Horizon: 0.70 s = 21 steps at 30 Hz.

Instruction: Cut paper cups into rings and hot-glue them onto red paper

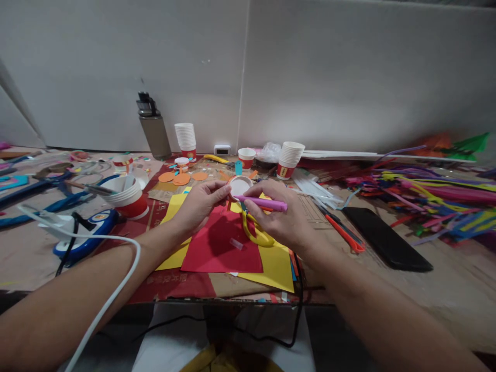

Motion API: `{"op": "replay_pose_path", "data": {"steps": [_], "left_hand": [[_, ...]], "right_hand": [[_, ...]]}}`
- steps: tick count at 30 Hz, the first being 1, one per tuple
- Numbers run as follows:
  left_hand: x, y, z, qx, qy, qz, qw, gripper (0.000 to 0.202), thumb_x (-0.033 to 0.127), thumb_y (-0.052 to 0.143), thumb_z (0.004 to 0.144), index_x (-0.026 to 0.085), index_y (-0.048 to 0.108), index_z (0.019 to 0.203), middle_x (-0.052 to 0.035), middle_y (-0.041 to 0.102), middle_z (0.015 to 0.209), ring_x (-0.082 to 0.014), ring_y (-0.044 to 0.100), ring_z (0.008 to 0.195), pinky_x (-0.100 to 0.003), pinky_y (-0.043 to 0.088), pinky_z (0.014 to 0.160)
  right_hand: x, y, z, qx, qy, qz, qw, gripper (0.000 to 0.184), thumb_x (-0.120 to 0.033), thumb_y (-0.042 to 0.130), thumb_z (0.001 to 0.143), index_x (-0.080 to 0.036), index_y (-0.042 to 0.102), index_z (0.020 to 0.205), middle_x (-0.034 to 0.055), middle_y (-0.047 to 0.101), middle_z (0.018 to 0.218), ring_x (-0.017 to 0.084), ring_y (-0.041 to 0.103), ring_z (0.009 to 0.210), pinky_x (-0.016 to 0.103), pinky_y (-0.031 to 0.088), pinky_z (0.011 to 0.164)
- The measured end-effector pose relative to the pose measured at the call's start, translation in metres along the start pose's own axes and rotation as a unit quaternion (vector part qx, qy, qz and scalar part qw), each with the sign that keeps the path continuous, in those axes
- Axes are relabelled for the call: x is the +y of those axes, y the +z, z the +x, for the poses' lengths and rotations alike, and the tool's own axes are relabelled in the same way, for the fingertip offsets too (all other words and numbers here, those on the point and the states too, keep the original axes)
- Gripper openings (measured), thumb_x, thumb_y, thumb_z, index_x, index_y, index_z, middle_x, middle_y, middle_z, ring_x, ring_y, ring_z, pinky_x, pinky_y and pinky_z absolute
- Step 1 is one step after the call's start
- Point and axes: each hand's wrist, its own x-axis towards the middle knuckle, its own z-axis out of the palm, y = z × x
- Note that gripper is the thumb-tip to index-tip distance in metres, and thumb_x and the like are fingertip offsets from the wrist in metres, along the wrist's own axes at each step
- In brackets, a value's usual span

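Nearest you, a red sheet [220, 258] lies on top of a yellow sheet [281, 279] on the worktable. Just above the red sheet's right side, looped yellow handles [259, 239], probably of scissors, show below your right hand.

Your 2 hands work close together over the sheets. Your right hand [279, 209] grasps a purple pen [267, 203] between thumb and fingers, its long axis running nearly sideways, barrel end to your right and tip to your left. Your left hand [204, 202] pinches the left side of a small white paper cup piece [241, 186], its round opening facing you; orange tabs and 1 blue tab stick out around it.

The relation that counts: the cup piece lies left of your right hand and slightly farther off, with the pen's tip at its near right rim. Whether they touch, you cannot tell from here. Your left hand is the nearer to the cup piece.

Beyond it, 3 orange discs [181, 179] lie to the left; farther back stand 2 cup stacks [185, 135] and a bottle [155, 135].
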Motion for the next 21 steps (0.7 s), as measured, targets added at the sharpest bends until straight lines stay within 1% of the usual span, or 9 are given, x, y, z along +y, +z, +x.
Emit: {"op": "replay_pose_path", "data": {"steps": [8,11,16,21], "left_hand": [[0.0021,0.0006,0.0009,0.015,-0.007,-0.006,1.000,0.024,0.035,0.078,0.071,0.014,0.073,0.081,-0.0025,0.066,0.074,-0.0087,0.052,0.064,-0.022,0.040,0.064],[0.0022,-0.0001,0.0014,0.019,-0.007,-0.006,1.000,0.023,0.034,0.077,0.072,0.014,0.072,0.081,-0.0024,0.065,0.073,-0.0088,0.052,0.064,-0.022,0.040,0.064],[0.0017,-0.0021,0.0021,0.015,0.013,0.001,1.000,0.022,0.034,0.075,0.074,0.014,0.072,0.083,-0.0020,0.065,0.073,-0.0086,0.052,0.064,-0.022,0.040,0.065],[0.0038,-0.0018,0.0014,0.022,0.023,0.002,0.999,0.025,0.037,0.076,0.073,0.014,0.072,0.083,-0.0027,0.066,0.075,-0.0095,0.053,0.065,-0.024,0.041,0.065]], "right_hand": [[0.0007,-0.0001,-0.0002,-0.001,0.001,-0.006,1.000,0.005,-0.024,0.060,0.085,-0.021,0.062,0.082,0.0017,0.067,0.079,0.016,0.061,0.075,0.031,0.043,0.068],[0.0015,-0.0001,0.0000,0.000,0.001,-0.004,1.000,0.004,-0.024,0.061,0.085,-0.020,0.062,0.083,0.0017,0.068,0.080,0.016,0.061,0.075,0.031,0.043,0.068],[0.0023,-0.0008,0.0008,0.004,-0.004,0.004,1.000,0.005,-0.024,0.061,0.086,-0.020,0.063,0.083,0.0020,0.068,0.080,0.016,0.062,0.075,0.031,0.044,0.068],[0.0015,-0.0030,0.0018,0.007,-0.006,0.005,1.000,0.005,-0.024,0.061,0.085,-0.020,0.064,0.082,0.0023,0.069,0.080,0.016,0.061,0.072,0.031,0.045,0.067]]}}
